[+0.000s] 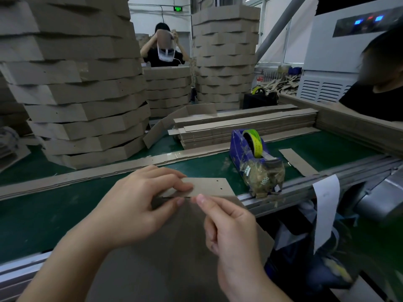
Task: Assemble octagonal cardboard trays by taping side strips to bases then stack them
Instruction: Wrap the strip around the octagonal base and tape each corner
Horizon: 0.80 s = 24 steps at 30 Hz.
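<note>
nearest of all, closer in than the tape dispenser [253, 147] and to its left: base [174, 258], a broad brown sheet reaching from the bottom of the view up to the tabletop [54, 214] edge. at its far edge, just left of the dispenser, side strip [213, 186] stood up against it, two small holes showing. clamped on the side strip with left hand [139, 205], fingers laid across the front face, thumb at the seam. pinching the base edge at the same seam with right hand [229, 225], thumb tip almost touching the left thumb, other fingers curled below. no tape clearly visible at the joint; too fine to tell.

judged as mid-step: lining up strip and base edge before, or while, fixing the joint. next move probably calls for freeing the right hand, reaching to the dispenser, tearing off a length and pressing it over the seam without letting the strip slide off the edge. needs the left hand holding both pieces steady meanwhile.

just right of the dispenser, a loose cardboard piece [298, 160] flat on the tabletop. behind the dispenser, a pile of flat strips [239, 127]. far left of the dispenser and beyond, a tall stack of finished trays [82, 94], more stacks further back, two other people beyond and to the right.
</note>
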Available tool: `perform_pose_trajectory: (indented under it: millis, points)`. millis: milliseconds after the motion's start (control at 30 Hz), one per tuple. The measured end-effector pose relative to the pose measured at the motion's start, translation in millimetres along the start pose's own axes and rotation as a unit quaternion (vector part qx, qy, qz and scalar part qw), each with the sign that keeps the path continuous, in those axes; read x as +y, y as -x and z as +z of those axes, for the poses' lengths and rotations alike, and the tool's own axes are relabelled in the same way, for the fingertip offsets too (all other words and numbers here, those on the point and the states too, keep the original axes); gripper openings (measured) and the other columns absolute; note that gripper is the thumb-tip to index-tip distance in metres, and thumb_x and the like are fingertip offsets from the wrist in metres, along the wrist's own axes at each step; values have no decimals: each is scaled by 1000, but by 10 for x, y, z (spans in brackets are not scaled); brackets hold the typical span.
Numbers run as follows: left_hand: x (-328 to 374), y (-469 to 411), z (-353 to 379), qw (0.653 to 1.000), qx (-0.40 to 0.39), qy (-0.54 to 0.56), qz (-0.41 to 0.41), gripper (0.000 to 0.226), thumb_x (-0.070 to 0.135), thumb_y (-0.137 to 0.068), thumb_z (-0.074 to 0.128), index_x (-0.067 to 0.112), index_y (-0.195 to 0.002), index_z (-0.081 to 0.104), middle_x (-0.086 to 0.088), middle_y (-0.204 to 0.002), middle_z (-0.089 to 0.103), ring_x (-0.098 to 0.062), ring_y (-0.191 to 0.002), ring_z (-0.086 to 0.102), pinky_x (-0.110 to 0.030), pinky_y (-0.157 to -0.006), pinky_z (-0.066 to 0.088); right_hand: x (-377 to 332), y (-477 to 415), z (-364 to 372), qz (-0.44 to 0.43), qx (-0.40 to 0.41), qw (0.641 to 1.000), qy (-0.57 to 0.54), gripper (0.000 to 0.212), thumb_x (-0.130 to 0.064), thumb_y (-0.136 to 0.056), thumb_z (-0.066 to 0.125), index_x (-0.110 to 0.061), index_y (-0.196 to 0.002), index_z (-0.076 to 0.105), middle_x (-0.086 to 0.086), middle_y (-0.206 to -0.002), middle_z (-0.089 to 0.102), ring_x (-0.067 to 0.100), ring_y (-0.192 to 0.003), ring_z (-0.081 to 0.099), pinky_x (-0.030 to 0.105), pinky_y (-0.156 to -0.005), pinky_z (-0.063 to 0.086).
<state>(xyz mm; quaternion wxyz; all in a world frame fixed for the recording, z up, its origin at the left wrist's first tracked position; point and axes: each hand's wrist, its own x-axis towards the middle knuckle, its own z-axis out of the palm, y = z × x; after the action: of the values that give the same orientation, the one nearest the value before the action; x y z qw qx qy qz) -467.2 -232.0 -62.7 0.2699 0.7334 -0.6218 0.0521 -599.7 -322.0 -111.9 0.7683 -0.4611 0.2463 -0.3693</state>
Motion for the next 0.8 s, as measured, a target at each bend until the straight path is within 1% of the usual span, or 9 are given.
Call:
perform_pose_trajectory:
  millis: [67, 200, 333, 433, 500, 567, 633, 700, 800]
  points:
    - [-7, 10, -9, 1000, -5, 7, -2, 42, 53, -81, 45, 32, -104, 71, 22, -118, 62, -5, -113, 57, -40, -92, 48, 23, -3, 24, 11, 15, 1000, -4, 17, -18, -79, 72, -6, -67, 75, 1, -38, 33, 7, -32, 23, 15, -34, 18]
    - [-5, 18, -8, 1000, -8, 1, 0, 40, 53, -82, 45, 31, -104, 71, 21, -118, 62, -6, -113, 57, -40, -92, 49, 45, 4, 71, 40, 41, 998, -9, 25, -21, -79, 74, -3, -62, 72, 3, -37, 35, 7, -31, 24, 15, -32, 18]
    - [-6, 21, 25, 1000, 2, 0, 0, 25, 44, -83, 56, 29, -100, 69, 19, -117, 62, -8, -111, 57, -41, -91, 49, 63, 0, 96, 46, 61, 997, -21, 28, -20, -81, 74, -8, -56, 72, 3, -36, 37, 7, -29, 24, 14, -31, 18]
    - [-6, 35, 14, 999, -1, 28, -18, 27, 56, -79, 47, 34, -92, 54, 18, -115, 62, -11, -109, 58, -41, -88, 48, 58, 2, 89, 51, 58, 997, -16, 28, -20, -82, 73, -7, -57, 73, 3, -36, 35, 8, -27, 23, 13, -31, 16]
    - [-6, 39, -6, 999, -16, 25, -15, 27, 58, -79, 43, 39, -97, 47, 14, -112, 63, -14, -106, 58, -42, -86, 48, 56, 8, 71, 52, 49, 997, -7, 29, -22, -82, 73, -7, -58, 73, 3, -36, 35, 9, -26, 23, 12, -31, 16]
    - [7, 40, -24, 999, -31, 11, 4, 28, 55, -83, 42, 45, -107, 52, 19, -116, 61, -11, -109, 56, -41, -89, 47, 57, 15, 50, 49, 36, 998, 5, 28, -25, -82, 73, -7, -61, 74, 3, -36, 36, 11, -26, 24, 13, -31, 16]
    - [14, 44, -39, 999, -35, 14, 9, 30, 53, -84, 43, 45, -107, 62, 24, -121, 59, -7, -115, 54, -41, -93, 46, 52, 19, 33, 48, 18, 998, 21, 27, -29, -82, 72, -10, -62, 75, 5, -36, 40, 12, -26, 25, 14, -31, 18]
    - [8, 41, -52, 999, -35, 32, -5, 33, 54, -83, 43, 45, -104, 68, 24, -122, 59, -4, -116, 53, -41, -95, 46, 43, 22, 20, 48, 0, 998, 35, 27, -31, -81, 72, -12, -63, 76, 7, -38, 45, 12, -26, 28, 15, -32, 19]
    - [9, 11, -90, 995, -49, 74, -43, 38, 61, -77, 42, 50, -103, 68, 28, -117, 60, 2, -116, 53, -37, -97, 44, 24, 22, 3, 45, -24, 998, 42, 23, -27, -81, 72, -13, -63, 76, 9, -41, 50, 13, -28, 29, 16, -32, 20]
